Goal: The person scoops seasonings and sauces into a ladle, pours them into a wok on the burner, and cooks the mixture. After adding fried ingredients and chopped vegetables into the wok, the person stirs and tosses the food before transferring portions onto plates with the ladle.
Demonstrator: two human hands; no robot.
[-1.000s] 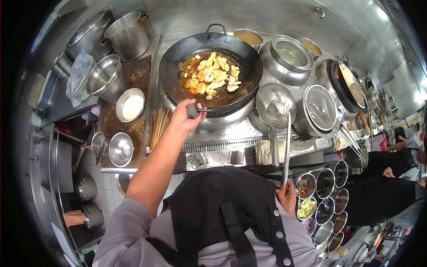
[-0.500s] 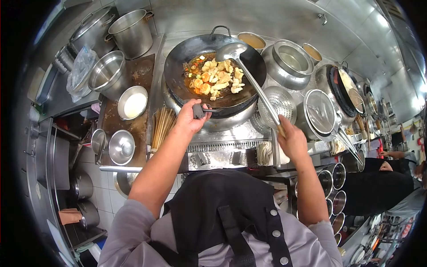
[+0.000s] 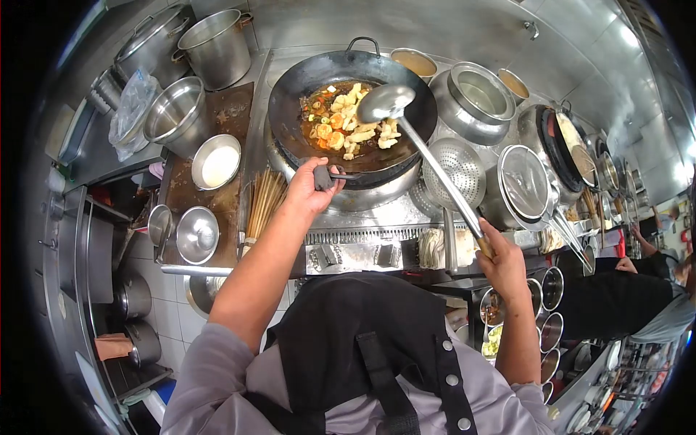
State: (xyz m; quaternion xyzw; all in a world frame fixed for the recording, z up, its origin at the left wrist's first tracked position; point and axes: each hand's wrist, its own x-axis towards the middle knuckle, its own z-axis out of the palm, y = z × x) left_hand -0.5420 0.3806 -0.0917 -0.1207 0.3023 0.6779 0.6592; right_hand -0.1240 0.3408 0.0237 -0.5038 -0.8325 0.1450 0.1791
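A large dark wok [image 3: 286,101] sits on the stove ring, holding pale fried pieces [image 3: 353,109], orange carrot-like slices [image 3: 330,138] and brown sauce. My left hand [image 3: 313,187] grips the wok's near handle through a folded dark cloth [image 3: 323,178]. Closed round the wooden end of a long steel ladle [image 3: 442,168] is my right hand [image 3: 503,262], to the right of the stove front. The ladle's bowl hangs over the right part of the food, its rounded back turned up; whether it touches the pieces I cannot tell.
A perforated strainer [image 3: 455,172] and a mesh sieve [image 3: 523,183] rest right of the wok. Chopsticks [image 3: 265,206] stand to the left, near a bowl of white contents [image 3: 217,163] and a steel bowl [image 3: 197,235]. Another person [image 3: 616,304] stands at far right.
My right hand has moved down and right, drawing the ladle's bowl slightly rightward and down over the food. My left hand keeps its grip on the wok handle.
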